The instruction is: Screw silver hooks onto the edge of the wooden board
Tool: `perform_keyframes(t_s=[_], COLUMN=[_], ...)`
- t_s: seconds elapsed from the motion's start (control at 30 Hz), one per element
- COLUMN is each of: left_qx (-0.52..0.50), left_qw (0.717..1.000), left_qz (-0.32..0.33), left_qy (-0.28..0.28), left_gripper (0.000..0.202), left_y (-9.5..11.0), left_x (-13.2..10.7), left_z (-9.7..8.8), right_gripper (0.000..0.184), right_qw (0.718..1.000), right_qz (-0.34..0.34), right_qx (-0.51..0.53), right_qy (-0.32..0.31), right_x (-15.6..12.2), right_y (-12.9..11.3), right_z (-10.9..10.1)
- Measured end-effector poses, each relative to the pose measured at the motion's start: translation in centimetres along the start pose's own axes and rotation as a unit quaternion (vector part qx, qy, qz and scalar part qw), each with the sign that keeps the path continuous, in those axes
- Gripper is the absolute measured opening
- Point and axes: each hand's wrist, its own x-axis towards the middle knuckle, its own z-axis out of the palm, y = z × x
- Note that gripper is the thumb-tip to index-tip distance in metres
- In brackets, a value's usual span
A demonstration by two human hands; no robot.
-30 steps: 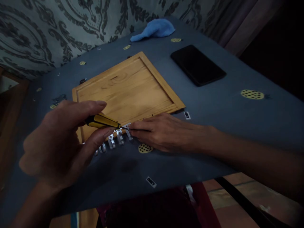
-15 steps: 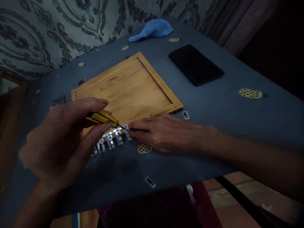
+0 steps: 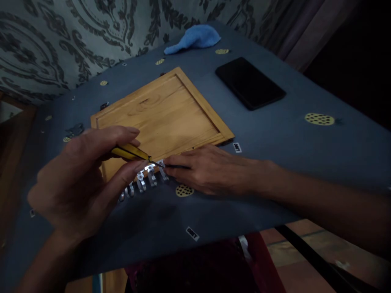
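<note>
My left hand [image 3: 76, 179] is closed around a yellow-and-black screwdriver [image 3: 131, 152], thumb and fingers gripping the handle. The thin shaft slants right and down, its tip at the right end of a silvery metal hook rail [image 3: 151, 169]. Several curved hooks hang from this rail over the near edge of a framed wooden board [image 3: 159, 110]. My right hand [image 3: 207, 169] lies at the rail's right end, its fingers closed against it. A dark strip shows between those fingers; I cannot make out whether it is an object or shadow. The left fingers hide part of the rail.
A black phone [image 3: 250, 83] lies right of the board on the dark, pineapple-patterned tablecloth [image 3: 275, 150]. At the back, near the patterned wall covering, is a crumpled blue cloth [image 3: 198, 38]. Small dark items [image 3: 74, 130] sit left of the board.
The left hand has rolled slightly, turning the screwdriver handle while the tip stays at the rail's end. The right hand keeps its place. The whole view has shifted a little.
</note>
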Motion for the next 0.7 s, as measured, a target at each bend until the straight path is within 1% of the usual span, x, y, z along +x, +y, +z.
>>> perform_keyframes(t_s=[0.07,0.13,0.27,0.33,0.43,0.5,0.6,0.63,0.7], left_qx=[0.031,0.046,0.021,-0.001,-0.013,-0.012,-0.021,-0.029,-0.049], left_qw=[0.999,0.999,0.998,0.996,0.996,0.997,0.998,0.998,0.997], left_qz=[0.027,0.026,-0.041,-0.079,-0.093,-0.069,-0.027,-0.025,-0.052], left_qy=[-0.008,-0.010,0.037,0.047,0.013,-0.019,-0.051,-0.054,-0.039], left_gripper=[0.047,0.043,0.037,0.033,0.027,0.026,0.031,0.034,0.034], left_y=[0.1,0.3,0.6,0.8,0.9,0.7,0.5,0.4,0.5], left_x=[0.2,0.2,-0.2,-0.4,-0.2,0.0,0.3,0.4,0.4], left_z=[-0.2,-0.3,-0.2,-0.2,-0.4,-0.6,-1.0,-1.0,-1.1], right_gripper=[0.029,0.031,0.032,0.031,0.028,0.027,0.028,0.028,0.028], right_qw=[1.000,1.000,1.000,1.000,1.000,1.000,1.000,1.000,1.000], right_qz=[0.002,0.006,0.004,-0.001,-0.001,-0.001,-0.002,-0.003,-0.003], right_qx=[0.000,0.004,0.003,0.000,0.003,0.004,0.000,0.000,0.000], right_qy=[-0.003,0.000,0.007,0.015,0.019,0.015,0.013,0.014,0.018], right_x=[0.0,0.0,0.0,0.0,0.0,0.0,0.0,0.0,-0.1], right_y=[0.0,0.0,0.0,0.1,0.1,0.1,0.1,0.1,0.1], right_z=[0.0,0.1,0.3,0.4,0.4,0.4,0.3,0.3,0.4])
